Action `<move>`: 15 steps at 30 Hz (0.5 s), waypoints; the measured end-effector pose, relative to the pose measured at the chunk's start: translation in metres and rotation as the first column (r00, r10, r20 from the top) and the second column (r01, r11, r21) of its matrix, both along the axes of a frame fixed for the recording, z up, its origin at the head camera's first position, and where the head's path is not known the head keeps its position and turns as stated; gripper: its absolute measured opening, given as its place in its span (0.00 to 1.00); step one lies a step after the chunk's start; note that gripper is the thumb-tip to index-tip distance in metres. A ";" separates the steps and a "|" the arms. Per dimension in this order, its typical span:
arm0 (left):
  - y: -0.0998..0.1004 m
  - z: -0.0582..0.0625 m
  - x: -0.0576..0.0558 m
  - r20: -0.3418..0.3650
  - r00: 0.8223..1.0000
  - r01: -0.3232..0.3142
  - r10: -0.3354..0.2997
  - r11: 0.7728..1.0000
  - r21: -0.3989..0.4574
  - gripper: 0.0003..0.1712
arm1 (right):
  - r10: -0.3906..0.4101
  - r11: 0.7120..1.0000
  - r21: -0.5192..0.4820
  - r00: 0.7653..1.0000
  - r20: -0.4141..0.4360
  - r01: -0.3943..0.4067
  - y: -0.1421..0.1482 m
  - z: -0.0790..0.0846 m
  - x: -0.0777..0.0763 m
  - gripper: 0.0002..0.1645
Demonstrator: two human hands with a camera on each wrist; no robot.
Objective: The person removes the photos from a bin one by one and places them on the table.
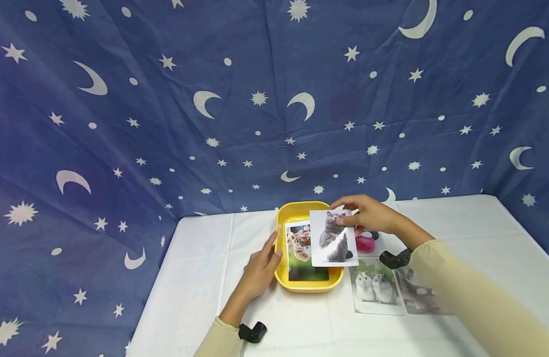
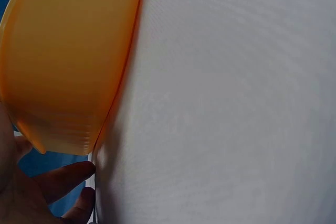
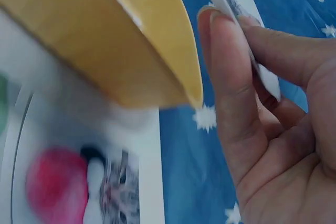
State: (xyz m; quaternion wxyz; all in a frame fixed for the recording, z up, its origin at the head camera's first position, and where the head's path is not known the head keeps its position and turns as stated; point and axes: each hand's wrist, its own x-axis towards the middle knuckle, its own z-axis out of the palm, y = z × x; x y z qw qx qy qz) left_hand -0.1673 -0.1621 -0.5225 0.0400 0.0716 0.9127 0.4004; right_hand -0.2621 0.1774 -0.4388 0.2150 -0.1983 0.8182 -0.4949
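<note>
Right hand point(image 1: 371, 215) pinches cat card point(image 1: 332, 243) over yellow tray point(image 1: 298, 210)

Nearest: hamster card point(image 1: 376, 292) on white tablecloth point(image 1: 305, 327), tray's 4 o'clock. Left hand point(image 1: 259, 270) at tray's 8 o'clock, fingers spread, touching outer wall. Tiger card point(image 1: 300, 258) sits inside tray. Cat card over tray's 3 o'clock side, held between right thumb and fingers. Farthest: blue star-and-moon curtain point(image 1: 238, 119), 12 o'clock.

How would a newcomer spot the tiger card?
On the white table sits a yellow tray. Inside, partly hidden in the head view by the grey cat card, lies the tiger card. Its striped face over green sets it apart.
</note>
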 end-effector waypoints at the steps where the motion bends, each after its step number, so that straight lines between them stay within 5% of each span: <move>1: 0.000 0.000 0.000 0.001 1.000 0.000 0.000 1.000 0.000 0.33 | -0.009 1.000 0.000 1.000 -0.006 0.009 0.006 0.000 0.001 0.26; 15: -0.001 0.001 0.000 0.002 1.000 0.004 -0.004 1.000 0.002 0.33 | -0.178 0.978 0.090 0.976 -0.124 0.190 0.099 -0.016 0.006 0.29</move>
